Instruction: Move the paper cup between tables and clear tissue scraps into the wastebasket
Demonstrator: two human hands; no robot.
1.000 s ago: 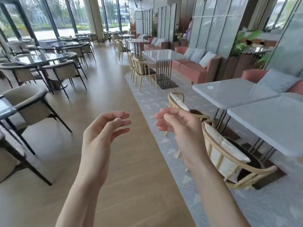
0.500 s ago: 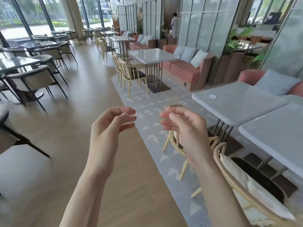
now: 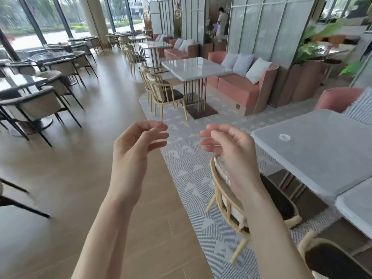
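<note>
Both my hands are raised in front of me over the floor, palms turned toward each other. My left hand (image 3: 138,141) has loosely curled fingers and holds nothing. My right hand (image 3: 227,146) is likewise loosely curled and empty. No paper cup, tissue scrap or wastebasket shows in the head view. A small round clear ring (image 3: 284,137) lies on the grey table (image 3: 322,158) at my right.
A wicker chair (image 3: 225,200) stands just below my right hand, tucked at the grey table. Ahead are a white marble table (image 3: 193,69), a pink sofa (image 3: 237,87) and a patterned rug (image 3: 187,158). Dark chairs (image 3: 40,105) line the left. A person (image 3: 221,23) stands far back.
The view has swung and advanced along the aisle; the grey table and wicker chair are nearer on the right. Both hands keep the same raised, loosely curled pose.
</note>
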